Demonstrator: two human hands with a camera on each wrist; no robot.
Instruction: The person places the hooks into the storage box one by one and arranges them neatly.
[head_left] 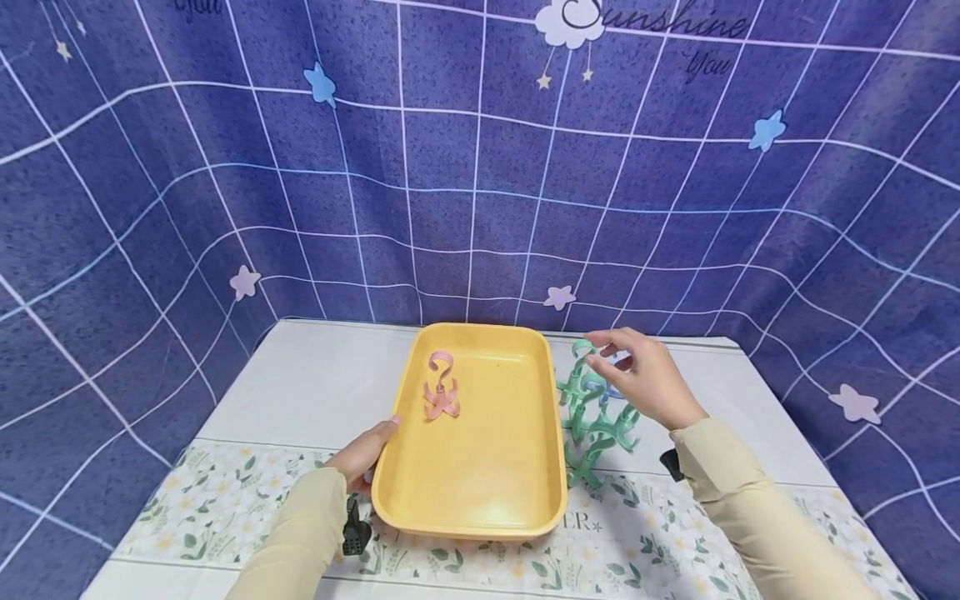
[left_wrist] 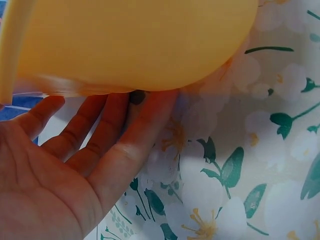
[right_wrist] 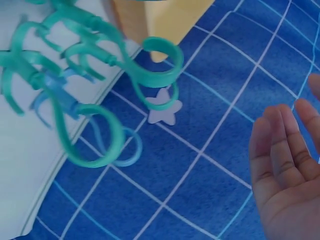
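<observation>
My left hand (head_left: 363,452) grips the left edge of a yellow tray (head_left: 480,530), its thumb at the rim. In the left wrist view its fingers (left_wrist: 131,142) reach beneath the tray's underside. A pink four-pronged hook (head_left: 441,402) with a curled top lies in the tray's upper left. Beyond the tray's right side, several green hooks (head_left: 592,454) of the same shape are grouped with a blue hook (head_left: 613,392). My right hand (head_left: 647,375) hovers above and beside that group, fingers bent loosely, holding nothing. In the right wrist view it appears apart from the green hooks (right_wrist: 87,135).
The white table (head_left: 292,375) carries a floral cloth band (head_left: 232,492) across its front part. A blue grid-patterned curtain (head_left: 450,217) with stars hangs behind the table and along both sides. A dark wrist device (head_left: 356,533) sits by the left sleeve.
</observation>
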